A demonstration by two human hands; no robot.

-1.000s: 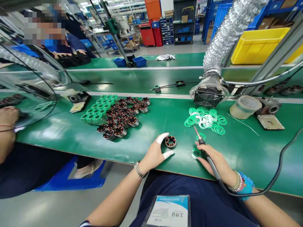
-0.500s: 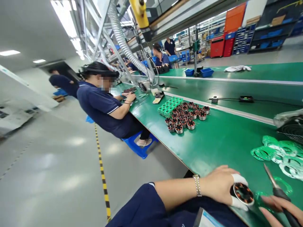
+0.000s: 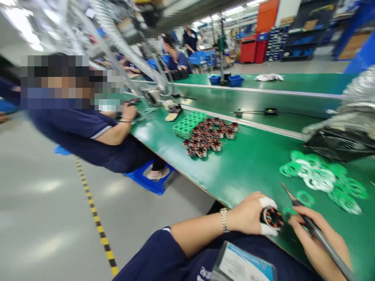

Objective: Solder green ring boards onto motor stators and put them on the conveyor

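Note:
My left hand (image 3: 252,214), with white covers on thumb and finger, grips a round motor stator (image 3: 273,217) with copper windings at the table's near edge. My right hand (image 3: 325,238) is closed round a soldering iron (image 3: 310,226), its tip pointing up and left. A thin green ring (image 3: 289,212) is by the right fingertips, close to the stator; whether it is pinched is unclear. Another green ring (image 3: 305,198) lies just beyond the iron. Farther right is a loose pile of green and white rings (image 3: 319,175).
Several stators (image 3: 205,136) stand grouped on the green table (image 3: 240,171) beside stacked green rings (image 3: 189,123). A black fan (image 3: 340,142) with a silver duct stands at right. A co-worker (image 3: 73,121) sits at left; a metal rail (image 3: 263,127) crosses behind.
The view has swung right, so the table and co-worker appear farther left. The fan shows more fully. My left hand keeps the stator, and my right hand, with the iron, shows more fully.

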